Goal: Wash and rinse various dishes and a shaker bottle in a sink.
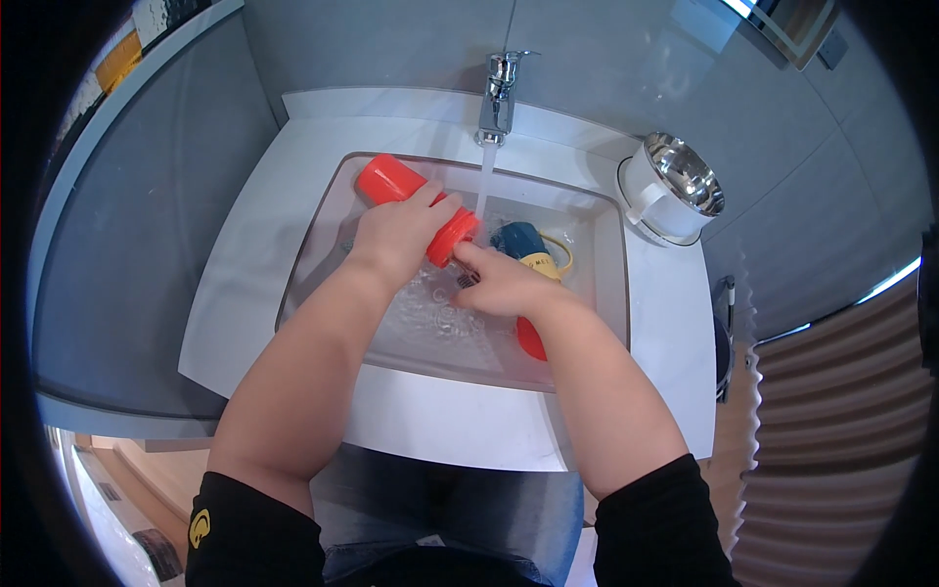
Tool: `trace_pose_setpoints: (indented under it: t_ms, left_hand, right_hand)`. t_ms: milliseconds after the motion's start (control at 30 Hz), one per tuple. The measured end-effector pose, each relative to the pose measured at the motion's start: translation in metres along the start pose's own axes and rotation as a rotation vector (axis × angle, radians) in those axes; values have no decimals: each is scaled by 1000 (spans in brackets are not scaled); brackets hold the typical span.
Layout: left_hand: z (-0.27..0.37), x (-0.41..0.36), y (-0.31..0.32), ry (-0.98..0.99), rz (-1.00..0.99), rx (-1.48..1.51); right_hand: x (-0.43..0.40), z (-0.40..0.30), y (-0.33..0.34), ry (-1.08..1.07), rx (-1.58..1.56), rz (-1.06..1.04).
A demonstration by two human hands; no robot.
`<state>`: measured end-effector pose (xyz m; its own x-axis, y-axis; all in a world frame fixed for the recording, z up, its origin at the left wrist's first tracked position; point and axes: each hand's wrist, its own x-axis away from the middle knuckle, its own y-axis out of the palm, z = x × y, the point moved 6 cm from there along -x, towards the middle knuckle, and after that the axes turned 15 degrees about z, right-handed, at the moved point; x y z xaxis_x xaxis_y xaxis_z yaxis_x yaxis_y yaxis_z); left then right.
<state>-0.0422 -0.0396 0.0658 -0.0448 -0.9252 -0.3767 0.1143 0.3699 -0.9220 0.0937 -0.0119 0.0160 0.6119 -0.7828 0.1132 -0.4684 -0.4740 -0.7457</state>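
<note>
A red bottle (390, 180) lies tilted in my left hand (400, 231), over the left part of the sink (609, 293). Its open mouth points toward the running stream from the chrome faucet (499, 95). At that mouth is my right hand (502, 279), its thumb and fingers apart around the rim; whether it grips anything there is partly hidden. Behind my right hand, a dark blue and yellow bottle (523, 241) with a yellow loop rests in the sink. A red rounded thing (530, 339) shows beside my right forearm. Shallow water covers the sink's bottom.
On the counter's right back corner stands a white pot (671, 202) with a shiny metal inside, on a round base or lid. A grey curved panel (154, 242) borders the counter on the left. A pleated curtain (836, 411) hangs at the right.
</note>
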Motion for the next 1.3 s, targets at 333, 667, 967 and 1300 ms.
trace_pose_setpoints:
  t_ms: [333,667,967,1300]
  left_hand:
    - [-11,-1,1,-37,-63,-24]
    - [4,2,12,74,-86,25]
    - [-22,0,28,48,8,69]
    - [-19,-4,7,-67,-94,63]
  right_hand:
    - [-1,11,5,75,-31,-152]
    - [-2,2,-1,227,-117,137]
    - [5,4,-4,288,148,-56]
    - [10,2,-1,335,118,-21]
